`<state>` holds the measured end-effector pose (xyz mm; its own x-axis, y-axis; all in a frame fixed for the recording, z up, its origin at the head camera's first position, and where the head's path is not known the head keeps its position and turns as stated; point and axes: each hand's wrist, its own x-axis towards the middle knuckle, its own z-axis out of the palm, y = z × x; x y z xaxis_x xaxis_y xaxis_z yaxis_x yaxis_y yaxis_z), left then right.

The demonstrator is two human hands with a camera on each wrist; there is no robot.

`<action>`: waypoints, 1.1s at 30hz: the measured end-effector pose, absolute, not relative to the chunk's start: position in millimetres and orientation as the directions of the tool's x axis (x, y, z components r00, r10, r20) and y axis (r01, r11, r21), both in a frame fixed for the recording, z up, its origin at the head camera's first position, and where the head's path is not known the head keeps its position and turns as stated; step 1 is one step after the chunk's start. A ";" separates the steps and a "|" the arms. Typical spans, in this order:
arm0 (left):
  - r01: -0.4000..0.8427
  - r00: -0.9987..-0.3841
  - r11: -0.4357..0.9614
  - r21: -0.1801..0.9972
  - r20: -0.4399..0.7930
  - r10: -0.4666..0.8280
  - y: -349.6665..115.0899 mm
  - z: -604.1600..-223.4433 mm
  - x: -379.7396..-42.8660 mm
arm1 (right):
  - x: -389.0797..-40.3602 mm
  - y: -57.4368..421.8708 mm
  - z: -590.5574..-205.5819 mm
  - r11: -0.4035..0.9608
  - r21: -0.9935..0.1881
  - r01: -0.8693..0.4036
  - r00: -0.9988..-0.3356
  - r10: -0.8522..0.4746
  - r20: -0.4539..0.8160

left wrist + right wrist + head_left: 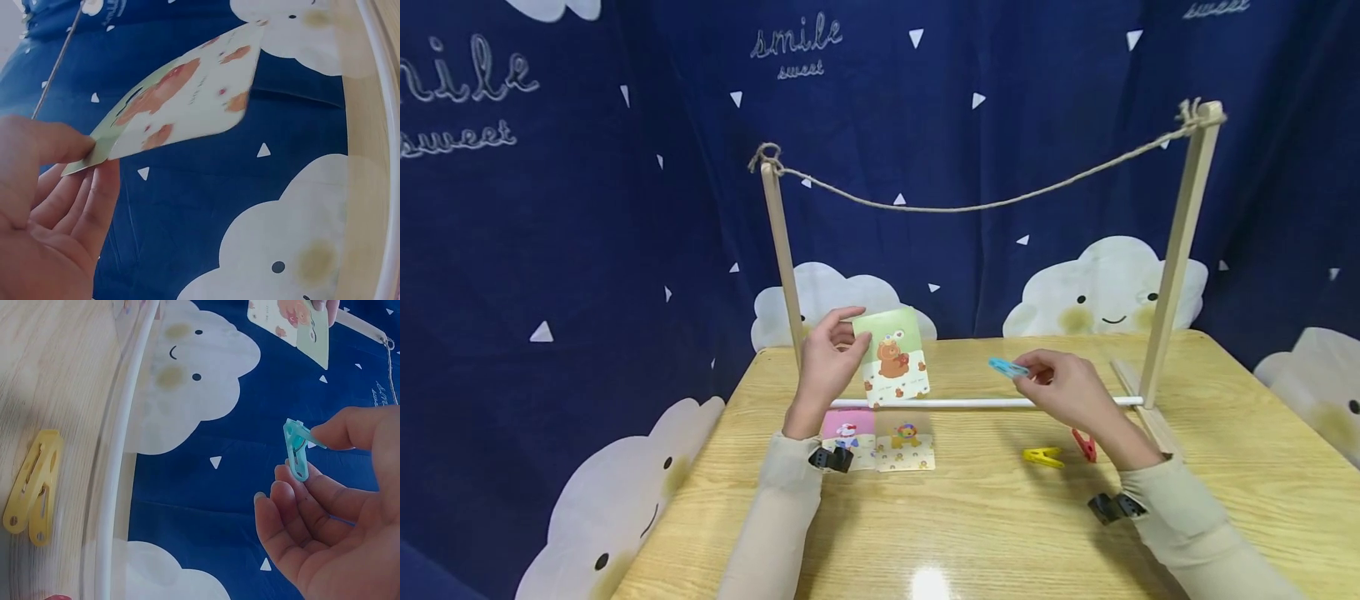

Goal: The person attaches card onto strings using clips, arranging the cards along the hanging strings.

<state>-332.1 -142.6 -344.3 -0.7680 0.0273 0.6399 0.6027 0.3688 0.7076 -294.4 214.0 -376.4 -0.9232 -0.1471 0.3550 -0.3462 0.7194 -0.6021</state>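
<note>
My left hand pinches the left edge of a green and white bear card between thumb and fingers, holding it up above the table. In the left wrist view the thumb lies on the green end of the card. My right hand holds a light blue clothespin by its end. In the right wrist view the clothespin sits between thumb and fingertips. A twine line sags between two wooden posts above both hands.
Two cards, a pink rabbit card and a lion card, lie on the table behind the left wrist. A yellow clothespin and a red clothespin lie near the right forearm. A white rod joins the wooden posts low down.
</note>
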 end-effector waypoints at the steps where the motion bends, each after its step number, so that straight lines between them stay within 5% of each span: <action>1: 0.610 -0.760 0.356 0.708 0.649 0.013 -142.2 -344.3 -332.9 | -294.2 213.6 -376.6 0.717 -0.603 -0.349 -0.922 -0.149 0.357; 33: 0.640 -0.693 0.224 0.735 0.678 -0.245 -147.4 -332.1 -333.4 | -287.5 195.6 -381.4 0.683 -0.613 -0.398 -0.906 -0.186 0.381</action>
